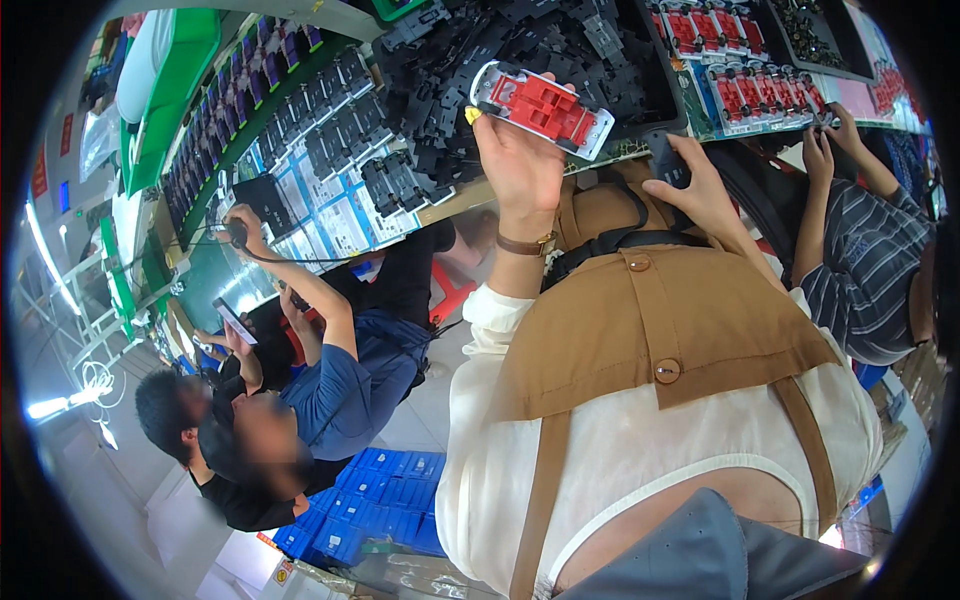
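Observation:
My left hand (522, 165) is raised above the bench edge, fingers closed around a toy car body (545, 108) with a white shell and red interior. Its hollow red side faces up. A yellow cover (473, 115) sits on a fingertip of that hand. To the right, my right hand (703, 190) pinches a small black plastic part (668, 162), apart from the car body. Just beyond both hands lies a heap of loose black plastic parts (440, 95) in a dark bin.
Rows of red-and-white car bodies (765, 95) lie at the far right, black assemblies (345, 135) at the left. A person in blue (345, 400) holds a corded tool (237, 232); another holds a phone (236, 322). A striped-shirt person (870, 260) works at right. Blue crates (385, 500) stand behind.

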{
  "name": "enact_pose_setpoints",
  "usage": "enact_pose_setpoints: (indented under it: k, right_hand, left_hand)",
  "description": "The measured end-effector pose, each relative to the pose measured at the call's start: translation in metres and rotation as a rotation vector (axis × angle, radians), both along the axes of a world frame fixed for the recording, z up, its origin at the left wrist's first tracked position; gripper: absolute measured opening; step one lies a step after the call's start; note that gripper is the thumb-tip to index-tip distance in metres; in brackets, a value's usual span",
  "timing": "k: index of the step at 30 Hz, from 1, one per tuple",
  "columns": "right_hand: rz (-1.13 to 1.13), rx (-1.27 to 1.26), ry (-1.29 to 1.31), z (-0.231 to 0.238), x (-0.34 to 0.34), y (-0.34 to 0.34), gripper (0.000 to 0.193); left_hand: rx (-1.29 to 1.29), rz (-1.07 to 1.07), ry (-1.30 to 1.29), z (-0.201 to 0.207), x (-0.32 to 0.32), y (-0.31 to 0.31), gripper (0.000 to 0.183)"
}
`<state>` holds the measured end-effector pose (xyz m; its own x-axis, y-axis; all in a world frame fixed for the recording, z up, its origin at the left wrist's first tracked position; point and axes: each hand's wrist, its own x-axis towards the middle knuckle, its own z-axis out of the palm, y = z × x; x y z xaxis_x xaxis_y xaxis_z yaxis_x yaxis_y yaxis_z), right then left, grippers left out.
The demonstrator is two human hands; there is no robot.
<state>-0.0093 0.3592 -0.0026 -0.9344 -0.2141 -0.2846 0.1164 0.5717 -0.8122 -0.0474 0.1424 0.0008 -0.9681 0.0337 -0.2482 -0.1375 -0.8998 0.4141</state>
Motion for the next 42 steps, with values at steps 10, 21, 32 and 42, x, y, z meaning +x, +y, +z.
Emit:
enact_pose_setpoints:
  k: [10,21,32,42]
  right_hand:
    - [-0.014,-0.039,0.524,0.043,-0.038,-0.019,0.056]
    - [0.227,0.023,0.850,0.065,-0.046,-0.085,0.047]
    - [0.325,0.164,0.936,0.056,-0.044,-0.096,0.052]
    - [0.245,-0.083,0.762,0.061,-0.046,-0.078,0.058]
  left_hand:
    - [0.046,0.055,-0.025,0.012,0.009,0.007,0.061]
    - [-0.024,0.137,0.053,0.024,0.024,0.024,0.058]
    - [-0.179,0.155,0.120,0.016,0.029,0.024,0.044]
    - [-0.195,0.142,0.114,0.023,0.024,0.023,0.029]
